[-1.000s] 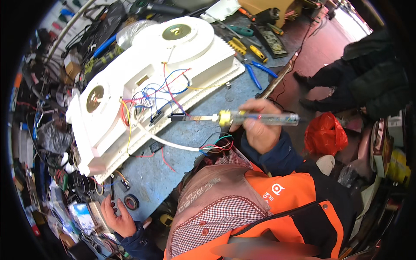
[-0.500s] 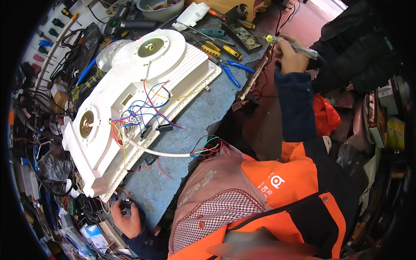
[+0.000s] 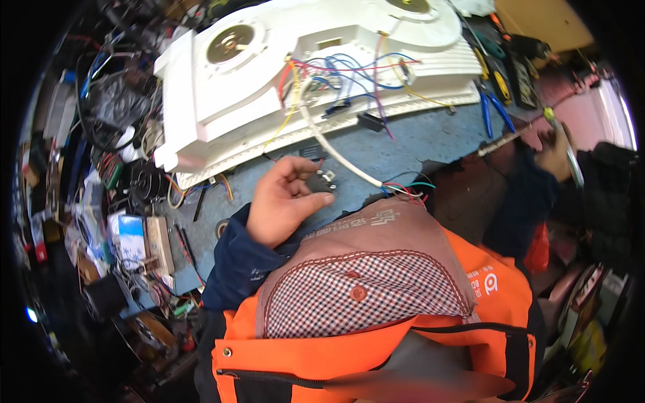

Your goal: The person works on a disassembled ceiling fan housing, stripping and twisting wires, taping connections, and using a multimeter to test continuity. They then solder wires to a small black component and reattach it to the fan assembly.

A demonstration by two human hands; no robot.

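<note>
My left hand [image 3: 279,205] is closed over the near edge of the bench, pinching a small black electrical part with metal tabs [image 3: 321,183] between thumb and fingers. Out to the right, blurred by motion, my right hand [image 3: 552,156] grips a slim pen-like tool with a clear barrel and yellow end [image 3: 572,158]. A large white plastic housing [image 3: 188,127] with two round metal discs lies beyond my left hand. Blue, red and yellow wires [image 3: 349,70] are bunched at its middle. A white cable [image 3: 336,156] runs from it toward my apron, ending in bare coloured wires [image 3: 406,188].
Blue-handled pliers [image 3: 496,111] and a yellow-and-black tool [image 3: 500,84] lie right of the housing. A small black block [image 3: 371,121] hangs on wires along its front edge. Clutter, including a blue-and-white box [image 3: 132,235], crowds the left side. The bench surface [image 3: 437,138] is worn blue.
The view has swung, so the housing sits higher and more level. My left hand has come up from the bench's left end with the black part showing. My right hand still holds the pen-like tool.
</note>
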